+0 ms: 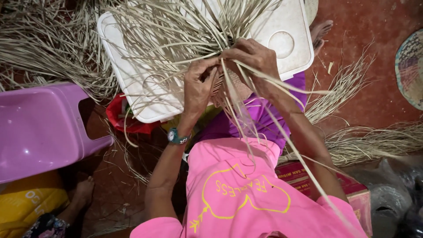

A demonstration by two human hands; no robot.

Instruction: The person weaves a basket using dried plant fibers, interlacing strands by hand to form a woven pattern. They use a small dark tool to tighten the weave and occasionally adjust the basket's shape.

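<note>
Two hands worked at a small woven piece (229,86) held up just in front of the white plastic lid (286,39), which lay on the red floor (374,88). The left hand (198,86) was clamped on the near-left edge of the weaving, thumb and fingers pinched on its strips, a teal wristwatch (176,137) on its wrist. The right hand (255,61) was closed over the top of the same piece, touching the left hand's fingertips and gripping several pale straw strips (176,31) that fanned out across the lid. More long strips trailed from the weaving down over the pink shirt (238,189), away from the lid. Left of the lid stood a lilac plastic stool (39,128), with a red bag (121,117) tucked between the two. Loose bundles of straw (374,141) lay right of the lid, and a round woven mat (410,66) sat farther right at the frame's edge.
</note>
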